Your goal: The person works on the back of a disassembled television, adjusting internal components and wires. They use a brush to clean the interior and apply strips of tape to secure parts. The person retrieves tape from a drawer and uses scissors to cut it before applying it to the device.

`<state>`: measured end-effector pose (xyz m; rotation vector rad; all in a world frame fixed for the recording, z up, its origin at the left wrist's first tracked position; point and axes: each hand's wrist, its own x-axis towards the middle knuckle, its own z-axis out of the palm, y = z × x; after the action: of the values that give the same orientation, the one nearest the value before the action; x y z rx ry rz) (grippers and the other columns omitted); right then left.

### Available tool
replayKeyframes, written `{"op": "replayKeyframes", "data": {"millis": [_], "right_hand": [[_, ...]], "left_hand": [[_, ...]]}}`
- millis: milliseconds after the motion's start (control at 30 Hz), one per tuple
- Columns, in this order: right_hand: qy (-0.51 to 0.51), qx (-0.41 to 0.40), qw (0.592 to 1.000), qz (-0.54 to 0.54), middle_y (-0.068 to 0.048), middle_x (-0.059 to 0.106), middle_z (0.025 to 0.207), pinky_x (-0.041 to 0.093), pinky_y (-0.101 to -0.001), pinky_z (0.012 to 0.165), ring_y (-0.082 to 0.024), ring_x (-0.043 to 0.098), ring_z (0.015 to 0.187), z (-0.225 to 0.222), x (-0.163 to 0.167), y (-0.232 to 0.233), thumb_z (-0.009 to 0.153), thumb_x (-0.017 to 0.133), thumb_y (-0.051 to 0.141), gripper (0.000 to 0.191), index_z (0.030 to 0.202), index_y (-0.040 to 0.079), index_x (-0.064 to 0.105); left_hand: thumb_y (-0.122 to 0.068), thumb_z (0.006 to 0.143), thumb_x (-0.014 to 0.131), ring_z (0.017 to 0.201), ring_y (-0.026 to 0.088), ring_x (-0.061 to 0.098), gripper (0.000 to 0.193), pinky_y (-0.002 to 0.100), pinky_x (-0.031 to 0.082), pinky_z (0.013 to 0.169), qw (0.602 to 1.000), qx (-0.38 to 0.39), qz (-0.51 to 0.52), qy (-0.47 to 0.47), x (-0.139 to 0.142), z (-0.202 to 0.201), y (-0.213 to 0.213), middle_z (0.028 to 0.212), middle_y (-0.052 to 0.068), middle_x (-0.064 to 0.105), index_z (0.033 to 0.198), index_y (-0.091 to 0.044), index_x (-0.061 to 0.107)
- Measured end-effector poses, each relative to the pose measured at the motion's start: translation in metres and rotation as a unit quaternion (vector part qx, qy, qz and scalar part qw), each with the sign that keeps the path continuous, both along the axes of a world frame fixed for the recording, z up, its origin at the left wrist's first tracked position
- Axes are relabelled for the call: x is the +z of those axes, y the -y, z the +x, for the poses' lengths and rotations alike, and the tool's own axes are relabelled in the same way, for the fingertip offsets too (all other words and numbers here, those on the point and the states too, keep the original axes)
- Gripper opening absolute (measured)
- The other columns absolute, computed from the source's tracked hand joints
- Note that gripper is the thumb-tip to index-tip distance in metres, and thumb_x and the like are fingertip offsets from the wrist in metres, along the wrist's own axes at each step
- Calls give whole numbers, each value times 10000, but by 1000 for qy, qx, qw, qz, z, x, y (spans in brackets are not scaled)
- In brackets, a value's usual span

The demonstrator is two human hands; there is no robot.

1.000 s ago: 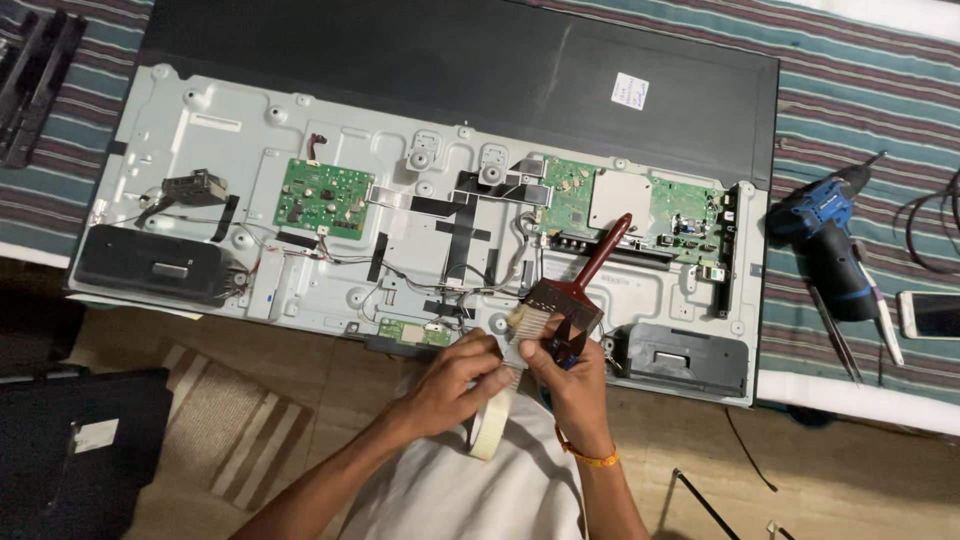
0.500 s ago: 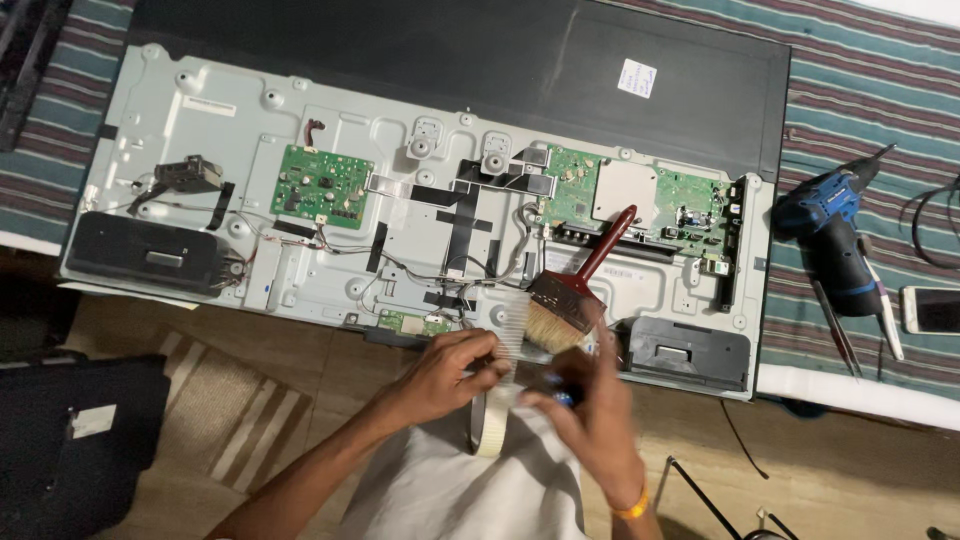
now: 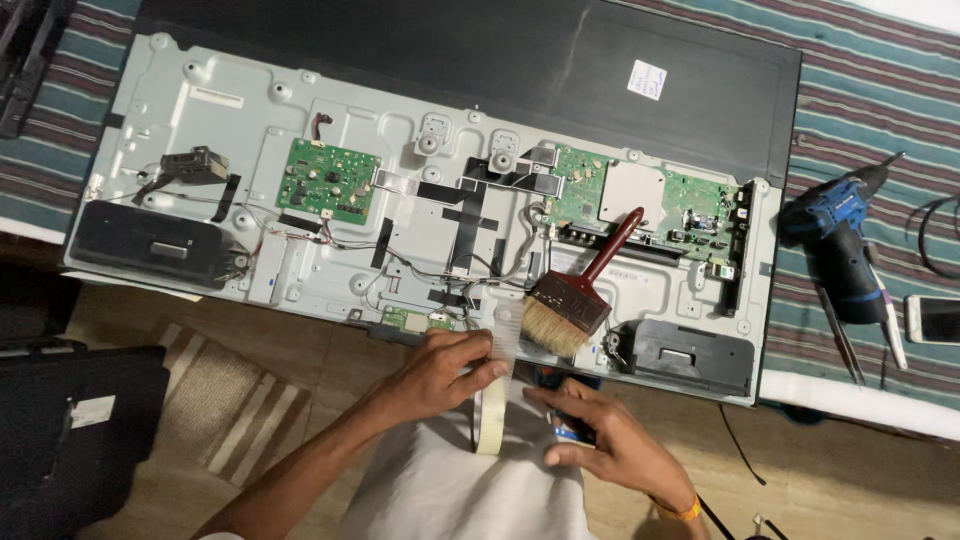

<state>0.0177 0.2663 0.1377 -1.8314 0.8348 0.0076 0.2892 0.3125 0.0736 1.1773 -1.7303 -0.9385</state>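
Left hand (image 3: 445, 372) is pinched shut on the free end of a strip of translucent tape (image 3: 503, 335), thumb and forefinger clamped at the strip's lower part, the rest standing up from the fingers toward the panel edge. Tape roll (image 3: 490, 420) hangs just below that hand, seen edge-on, off-white, narrow, over the person's lap. Right hand (image 3: 600, 440) sits just right of the roll, fingers curled around a small blue-and-dark object (image 3: 565, 432); can't tell what it is, or whether the hand also touches the roll. Both forearms come up from the bottom edge and converge; orange band (image 3: 680, 512) on the right wrist.

Just above the hands: paint brush (image 3: 570, 305), pale bristles, dark red handle, lying tilted on the open back of a flat-panel TV (image 3: 250, 120), bristles toward the person. Chassis is grey sheet metal with 2 green circuit boards: smaller board (image 3: 328, 180) left of centre, larger board (image 3: 640, 195) to the right. Black flat cables run between them. 2 black speaker boxes at the lower corners, left speaker (image 3: 150, 245), right speaker (image 3: 690, 355).

TV lies on a striped cloth (image 3: 880, 110), green and maroon. Blue cordless drill (image 3: 835, 235) rests on it to the right of the panel, phone (image 3: 935, 320) beyond it at the frame edge. Brown floor below, with a striped mat (image 3: 215, 410) and a black case (image 3: 70, 430) at lower left.
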Motion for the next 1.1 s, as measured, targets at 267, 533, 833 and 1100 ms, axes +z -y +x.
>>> {"op": "replayKeyframes", "data": {"millis": [267, 533, 833, 1100], "right_hand": [[-1, 51, 999, -8, -155, 751, 788, 546, -385, 605, -243, 650, 575, 13, -8, 16, 812, 802, 467, 542, 1150, 45, 763], [-11, 141, 984, 109, -101, 638, 705, 380, -332, 519, -138, 494, 594, 24, -26, 41, 872, 797, 430, 430, 975, 13, 807], [37, 29, 981, 186, 19, 667, 756, 418, -286, 561, -88, 527, 644, 14, -50, 16, 860, 792, 327, 323, 1000, 37, 761], [126, -283, 941, 134, -8, 571, 879, 456, -243, 662, -86, 517, 775, 35, -44, -40, 802, 878, 179, 422, 1108, 61, 612]], "left_hand": [[-218, 987, 690, 571, 230, 632, 269, 387, 482, 550, 1000, -19, -8, -10, 6, -4, -4, 686, 89, 637, 811, -26, 619], [-250, 992, 695, 587, 276, 620, 302, 413, 474, 569, 999, -29, -27, 12, 12, -8, -7, 659, 116, 593, 813, -24, 605], [-214, 1027, 629, 705, 137, 730, 223, 311, 579, 613, 989, 43, 76, -117, -5, -4, -10, 774, 57, 698, 912, -23, 619], [-207, 1048, 540, 759, 70, 686, 204, 265, 557, 680, 931, 143, 191, -277, -41, -13, 8, 870, 12, 688, 1043, -21, 624]]}}
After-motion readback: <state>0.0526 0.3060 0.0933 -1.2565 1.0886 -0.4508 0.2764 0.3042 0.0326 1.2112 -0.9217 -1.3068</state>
